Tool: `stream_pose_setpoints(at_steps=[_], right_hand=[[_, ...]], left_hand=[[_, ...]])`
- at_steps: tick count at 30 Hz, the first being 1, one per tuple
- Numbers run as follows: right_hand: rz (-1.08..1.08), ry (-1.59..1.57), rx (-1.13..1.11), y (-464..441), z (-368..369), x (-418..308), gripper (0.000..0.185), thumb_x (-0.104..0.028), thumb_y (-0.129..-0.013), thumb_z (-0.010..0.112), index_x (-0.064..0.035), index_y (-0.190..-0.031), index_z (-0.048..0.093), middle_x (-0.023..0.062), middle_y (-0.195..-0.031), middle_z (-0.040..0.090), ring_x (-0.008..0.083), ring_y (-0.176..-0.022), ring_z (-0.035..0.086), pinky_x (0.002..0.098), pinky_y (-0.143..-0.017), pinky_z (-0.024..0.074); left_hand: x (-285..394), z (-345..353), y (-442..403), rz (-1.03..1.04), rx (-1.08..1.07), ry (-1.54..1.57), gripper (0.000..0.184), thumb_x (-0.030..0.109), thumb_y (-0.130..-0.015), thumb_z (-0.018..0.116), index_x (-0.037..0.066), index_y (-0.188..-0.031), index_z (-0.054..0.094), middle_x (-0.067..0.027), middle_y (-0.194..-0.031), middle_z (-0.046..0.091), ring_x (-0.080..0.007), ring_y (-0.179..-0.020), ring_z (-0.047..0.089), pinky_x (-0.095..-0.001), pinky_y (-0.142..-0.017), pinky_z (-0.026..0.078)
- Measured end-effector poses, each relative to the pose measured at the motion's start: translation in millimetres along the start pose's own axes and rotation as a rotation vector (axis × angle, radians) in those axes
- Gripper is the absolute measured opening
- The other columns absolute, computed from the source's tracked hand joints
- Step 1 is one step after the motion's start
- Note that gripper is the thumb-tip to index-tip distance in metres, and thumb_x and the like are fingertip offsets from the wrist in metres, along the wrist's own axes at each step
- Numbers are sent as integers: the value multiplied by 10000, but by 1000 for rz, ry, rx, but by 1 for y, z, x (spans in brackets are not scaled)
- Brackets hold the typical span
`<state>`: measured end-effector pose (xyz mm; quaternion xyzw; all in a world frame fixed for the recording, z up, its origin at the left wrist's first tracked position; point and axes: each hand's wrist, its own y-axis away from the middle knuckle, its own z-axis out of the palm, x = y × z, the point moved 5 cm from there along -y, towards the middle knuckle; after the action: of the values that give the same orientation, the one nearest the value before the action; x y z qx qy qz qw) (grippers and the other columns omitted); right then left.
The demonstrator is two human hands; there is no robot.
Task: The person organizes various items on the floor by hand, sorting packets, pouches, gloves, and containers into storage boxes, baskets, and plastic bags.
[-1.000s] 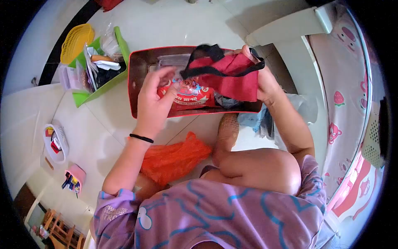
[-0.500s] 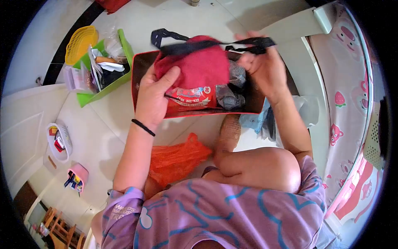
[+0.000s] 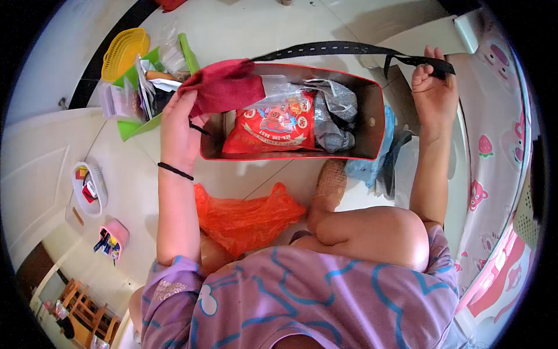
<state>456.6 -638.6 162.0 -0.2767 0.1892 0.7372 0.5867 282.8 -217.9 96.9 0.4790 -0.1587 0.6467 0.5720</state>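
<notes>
My left hand (image 3: 179,131) is closed on a dark red cloth piece (image 3: 228,87), held over the left end of a box (image 3: 366,131). A long black strap with slots (image 3: 331,47) runs from the cloth across the box's far side. Its other end is pinched in my right hand (image 3: 435,96), raised beyond the box's right end. Inside the box lie a red printed packet (image 3: 270,129), a clear plastic wrapper (image 3: 282,87) and grey speckled bundles (image 3: 336,110).
An orange plastic bag (image 3: 250,218) lies before my legs. Left are a green bin (image 3: 189,55) with packages, a yellow basket (image 3: 125,53), a white basket (image 3: 90,189) and a pink cup (image 3: 116,235). Blue plastic (image 3: 372,166) lies right of the box, near a patterned curtain (image 3: 485,145).
My hands have moved apart, the left one leftward with the red cloth, the right one outward with the strap's end. The strap is now stretched long, and more of the box's contents shows.
</notes>
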Motion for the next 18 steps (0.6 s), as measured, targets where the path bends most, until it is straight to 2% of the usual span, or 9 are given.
stream_pose_setpoints(at_steps=[2,5,6,7,10,13,17,18], right_hand=[[-13,-13,10,0,-10,-9,359,-195,-993,381,13,-1276,455,196,-1284,537,232,-830,623,412,-823,551],[-73,-91,94,0,-31,-25,297,-134,-961,407,31,-1192,494,137,-925,594,209,-742,570,380,-757,535],[-65,-81,171,1,-31,-31,236,-97,-946,407,34,-1113,509,97,-763,537,186,-696,542,360,-705,514],[-64,-83,172,0,-39,-37,236,-97,-946,407,34,-1113,509,97,-763,537,186,-696,542,360,-705,514],[-147,-226,310,1,-61,-54,133,-60,-927,398,21,-953,499,87,-732,535,179,-640,533,353,-686,503],[-129,-240,426,1,-80,-61,140,-61,-921,398,22,-946,508,93,-734,536,179,-631,527,345,-689,501],[-161,-169,367,4,-59,-44,150,-54,-920,399,29,-956,519,88,-723,525,171,-622,517,335,-671,497],[-131,-171,363,4,-48,-39,144,-54,-918,407,29,-955,518,82,-715,516,163,-609,500,317,-647,486]], left_hand=[[5,-3,0,28,5,54,278,170,-935,601,28,-1174,606,-77,-1099,664,-162,-969,649,-302,-825,527],[17,-11,0,19,116,-108,267,161,-916,635,18,-1141,625,-82,-1056,673,-145,-915,651,-282,-803,523],[27,-6,4,36,125,-115,258,157,-890,675,7,-1095,636,-82,-1021,677,-126,-873,644,-261,-777,514],[30,-9,3,36,127,-117,258,157,-890,675,7,-1095,636,-82,-1021,677,-126,-873,644,-261,-777,514],[46,-21,-1,146,202,-213,210,143,-876,693,8,-1028,641,-60,-947,678,-112,-826,635,-243,-745,500],[54,-33,-4,157,234,-298,220,156,-872,703,10,-1025,644,-43,-925,669,-97,-810,620,-235,-744,491],[61,-26,0,217,249,-481,222,141,-868,708,13,-1036,641,-23,-933,659,-93,-829,609,-236,-767,483],[67,-11,7,315,210,-646,215,131,-869,706,15,-1039,640,-8,-935,655,-91,-852,602,-234,-785,477]])
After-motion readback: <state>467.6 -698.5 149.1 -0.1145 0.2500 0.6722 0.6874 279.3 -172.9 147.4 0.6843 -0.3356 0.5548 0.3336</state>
